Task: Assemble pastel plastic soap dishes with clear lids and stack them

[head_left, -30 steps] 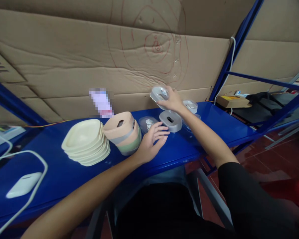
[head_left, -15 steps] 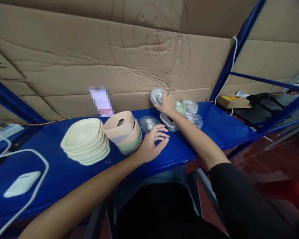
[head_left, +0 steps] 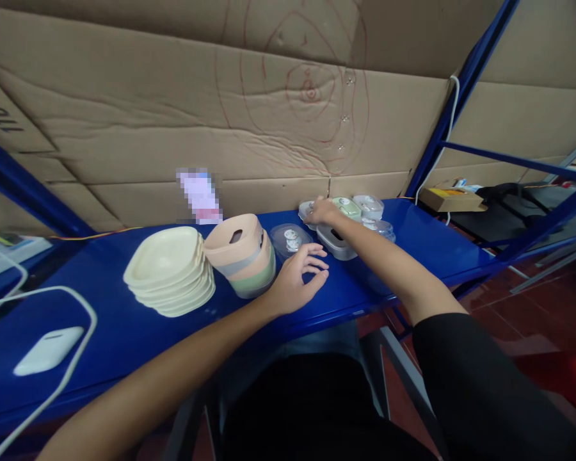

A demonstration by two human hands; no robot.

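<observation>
My right hand (head_left: 322,212) reaches to the back of the blue shelf (head_left: 125,333) and rests on a small grey lid (head_left: 307,209) set down near the cardboard wall. Whether the fingers still grip it I cannot tell. Beside it lie a green lid (head_left: 346,205), a grey lid (head_left: 368,205) and a clear lid (head_left: 381,227). A grey container with a slot (head_left: 336,242) lies under my forearm. My left hand (head_left: 297,278) hovers with fingers apart next to a clear lid (head_left: 288,238) and a stack of beige, grey and green containers (head_left: 242,256).
A stack of cream plates (head_left: 170,269) stands left of the containers. A white adapter (head_left: 48,350) with its cable lies at the shelf's left end. Blue rack posts (head_left: 454,96) rise at the right, with a yellow box (head_left: 448,195) behind. Cardboard (head_left: 173,115) backs the shelf.
My right hand has lowered the grey lid from the air down onto the shelf at the back. My left hand has barely moved.
</observation>
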